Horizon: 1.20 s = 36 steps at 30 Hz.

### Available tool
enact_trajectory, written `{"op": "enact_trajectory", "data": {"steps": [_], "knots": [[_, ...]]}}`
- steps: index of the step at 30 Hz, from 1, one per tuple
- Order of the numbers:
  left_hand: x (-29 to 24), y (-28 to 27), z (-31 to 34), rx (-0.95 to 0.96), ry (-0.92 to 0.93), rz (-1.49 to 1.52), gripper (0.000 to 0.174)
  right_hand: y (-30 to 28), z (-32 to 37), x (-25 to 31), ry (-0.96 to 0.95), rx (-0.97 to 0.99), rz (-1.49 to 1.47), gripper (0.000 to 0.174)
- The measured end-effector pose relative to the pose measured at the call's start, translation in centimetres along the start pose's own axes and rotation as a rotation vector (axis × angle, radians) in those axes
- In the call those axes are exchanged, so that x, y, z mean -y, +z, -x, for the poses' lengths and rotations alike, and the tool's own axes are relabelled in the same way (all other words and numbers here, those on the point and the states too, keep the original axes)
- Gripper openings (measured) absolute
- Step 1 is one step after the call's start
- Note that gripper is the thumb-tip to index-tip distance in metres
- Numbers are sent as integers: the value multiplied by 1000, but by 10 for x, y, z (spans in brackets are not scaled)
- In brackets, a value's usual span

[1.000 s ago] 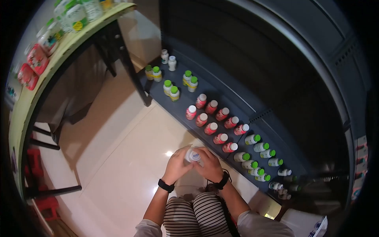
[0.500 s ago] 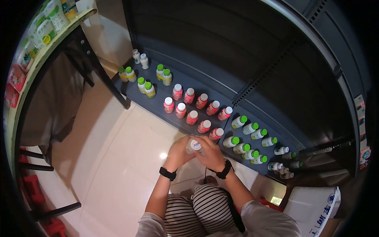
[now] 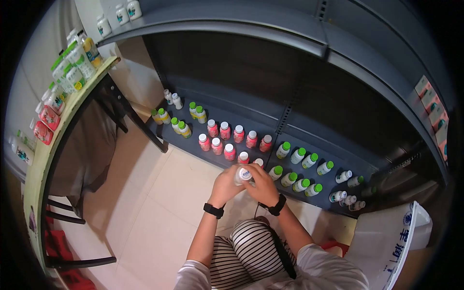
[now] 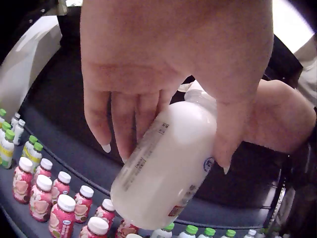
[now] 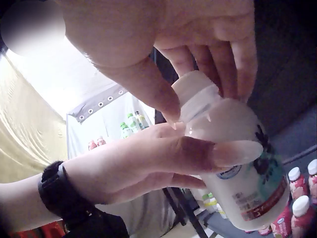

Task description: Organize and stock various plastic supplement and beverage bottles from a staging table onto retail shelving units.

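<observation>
Both hands hold one white bottle [image 4: 166, 158] with a white cap [image 3: 245, 174] above the front edge of the low shelf. The left hand [image 3: 226, 187] grips the bottle's body, its thumb on one side and fingers on the other, as the left wrist view shows. In the right wrist view the right hand [image 5: 198, 44] has its thumb and fingers round the cap [image 5: 195, 89] at the bottle's neck. That bottle [image 5: 242, 163] is tilted and has a printed label with a dark and red pattern.
Rows of pink bottles [image 3: 229, 151] with white caps and green-capped bottles [image 3: 300, 184] stand on the dark low shelf [image 3: 232, 113]. A curved table [image 3: 53, 130] with more bottles is at left. At lower right stands a large white package [image 3: 382, 237].
The head view has tilted up, bringing an upper shelf with white bottles into sight. Both hands still hold the bottle, now seen in front of the nearest pink bottles.
</observation>
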<state>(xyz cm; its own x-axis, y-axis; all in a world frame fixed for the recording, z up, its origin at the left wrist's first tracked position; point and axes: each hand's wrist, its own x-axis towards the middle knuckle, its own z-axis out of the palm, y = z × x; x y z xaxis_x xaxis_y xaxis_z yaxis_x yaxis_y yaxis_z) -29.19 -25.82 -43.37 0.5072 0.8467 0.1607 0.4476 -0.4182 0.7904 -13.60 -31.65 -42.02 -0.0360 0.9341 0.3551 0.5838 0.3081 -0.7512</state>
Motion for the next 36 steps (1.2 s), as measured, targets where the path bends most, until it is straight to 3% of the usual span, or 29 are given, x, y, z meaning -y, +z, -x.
{"op": "enact_trajectory", "data": {"steps": [3, 9, 13, 22, 25, 29, 31, 36], "knots": [[-21, 14, 3, -26, 85, -24, 51, -18, 15, -1, -14, -52, 7, 44], [-50, 46, -13, -51, 87, -158, 45, -52, 23, -12, -37, -114, 21, 44], [-51, 50, -28, 14, -26, -159, 45, -58, 10, -27, -14, -83, 46, 44], [36, 34, -108, 94, 40, -94, 53, -18, -61, -78, -9, -40, 37, 48], [62, 21, -126, 48, 12, -53, 58, -2, -92, -94, 3, 20, -32, 51], [89, -6, -143, -37, 53, 47, 55, 6, -132, -103, -77, 72, -50, 52], [97, -21, -151, -61, -20, -10, 52, 3, -146, -100, -51, 107, -80, 47], [109, -46, -146, -129, -100, 68, 57, -12, -166, -137, -82, 174, 189, 40]]}}
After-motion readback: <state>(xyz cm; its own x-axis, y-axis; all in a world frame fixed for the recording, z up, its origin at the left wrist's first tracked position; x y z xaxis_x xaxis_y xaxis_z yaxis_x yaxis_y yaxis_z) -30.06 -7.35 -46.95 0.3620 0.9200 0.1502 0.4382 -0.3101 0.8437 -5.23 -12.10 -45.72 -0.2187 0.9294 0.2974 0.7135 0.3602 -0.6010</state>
